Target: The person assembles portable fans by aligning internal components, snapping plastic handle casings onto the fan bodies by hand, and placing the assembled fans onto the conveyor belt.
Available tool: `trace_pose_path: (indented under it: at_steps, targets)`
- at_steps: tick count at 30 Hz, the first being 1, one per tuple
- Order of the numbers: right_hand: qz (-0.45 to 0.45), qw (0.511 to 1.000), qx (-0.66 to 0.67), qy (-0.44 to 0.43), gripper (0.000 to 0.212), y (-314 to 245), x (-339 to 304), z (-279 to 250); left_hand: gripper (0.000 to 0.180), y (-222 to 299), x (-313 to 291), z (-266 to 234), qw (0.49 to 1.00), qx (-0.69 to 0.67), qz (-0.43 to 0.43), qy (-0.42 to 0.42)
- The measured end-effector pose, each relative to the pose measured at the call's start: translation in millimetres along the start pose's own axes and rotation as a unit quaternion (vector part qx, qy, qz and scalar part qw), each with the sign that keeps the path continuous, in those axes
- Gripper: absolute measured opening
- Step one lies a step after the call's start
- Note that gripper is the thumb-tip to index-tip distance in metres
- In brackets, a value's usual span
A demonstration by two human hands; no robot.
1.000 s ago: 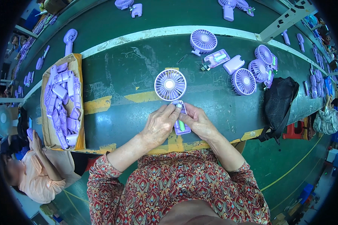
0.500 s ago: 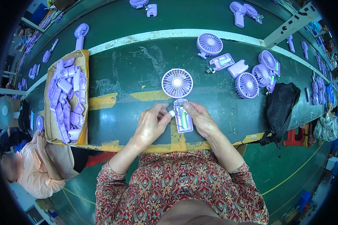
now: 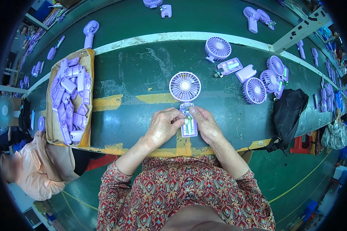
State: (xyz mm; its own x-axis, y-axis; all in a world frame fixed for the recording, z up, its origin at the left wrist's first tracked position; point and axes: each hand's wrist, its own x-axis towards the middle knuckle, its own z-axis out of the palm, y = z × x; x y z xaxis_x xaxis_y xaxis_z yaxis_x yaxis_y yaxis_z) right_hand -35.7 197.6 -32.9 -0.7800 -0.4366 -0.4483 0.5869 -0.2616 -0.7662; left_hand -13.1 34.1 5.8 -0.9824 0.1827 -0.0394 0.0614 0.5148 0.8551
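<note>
A purple handheld fan (image 3: 185, 86) lies in front of me, its round grille pointing away. The handle (image 3: 189, 131) is open toward me, with a green cylindrical battery (image 3: 189, 124) and a small circuit board inside. My right hand (image 3: 205, 122) grips the handle's right edge, thumb near the board. From the left, my left hand (image 3: 165, 125) reaches over the handle, thumb and fingers pinched together beside the battery. One of its fingertips has a whitish covering. Whatever sits in that pinch is hidden.
On the left stands a cardboard box (image 3: 89, 115) of purple handle shells. Several fans (image 3: 254, 91) and an open handle (image 3: 229, 66) lie at right, near a black mesh bag (image 3: 290, 111). A white rail (image 3: 150, 36) crosses the green table. Another person (image 3: 46, 169) sits at left.
My left hand has moved right, from beside the handle onto it, and its fingers have closed near the battery. The right hand keeps its grip. The whole view has shifted slightly.
</note>
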Motion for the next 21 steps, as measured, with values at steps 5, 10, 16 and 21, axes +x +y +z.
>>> trace_pose_path:
  at_steps: [5, 10, 16, 21]
  targets:
    - [0.01, 1.0, -0.004, 0.011, 0.032, -5, 1, 2, 0.011, 0, 9, 1, 0.998, 0.014, -0.056, -0.003]
    - [-0.011, 0.997, -0.038, -0.067, 0.033, -11, -2, 15, 0.012, -3, 8, -7, 0.998, 0.043, -0.048, -0.005]
    - [-0.008, 0.999, -0.018, -0.044, 0.032, -7, -11, 1, 0.024, 2, 6, -25, 0.994, -0.036, -0.042, -0.092]
    - [0.01, 0.998, -0.003, -0.066, 0.034, -7, -12, 5, 0.021, -25, -16, -118, 0.954, 0.214, -0.036, 0.207]
